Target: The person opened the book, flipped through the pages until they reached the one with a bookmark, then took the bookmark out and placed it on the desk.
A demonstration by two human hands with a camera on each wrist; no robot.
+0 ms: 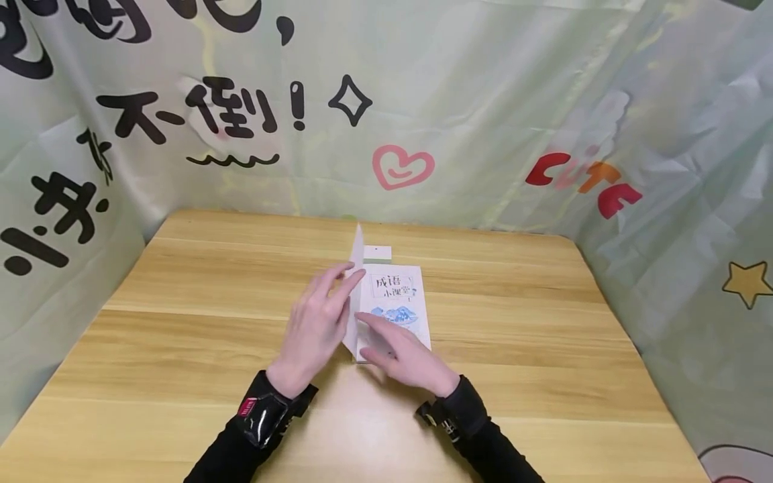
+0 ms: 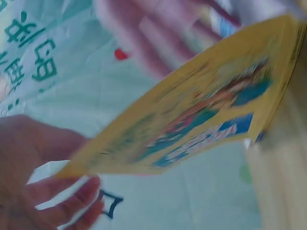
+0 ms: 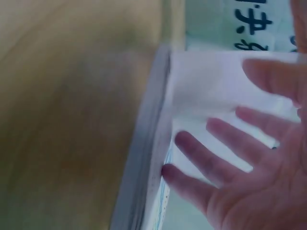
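A book (image 1: 410,280) lies on the table with its cover (image 2: 192,120) raised nearly upright at the left. The first page shows Chinese print and a blue drawing; the cover's outer face is yellow with a colourful picture. My left hand (image 1: 314,325) pinches the cover's free edge between thumb and fingers, seen in the left wrist view. Over the lower part of the page is my right hand (image 1: 404,352). In the right wrist view its fingers (image 3: 206,158) are spread and fairly straight beside the raised cover; whether they touch the paper I cannot tell.
A small white piece (image 1: 377,253) sticks out behind the book's top edge. The wooden table (image 1: 513,322) extends around it, bounded at the back and sides by a printed cloth (image 1: 483,100). Black bands with devices (image 1: 266,416) sit on both wrists.
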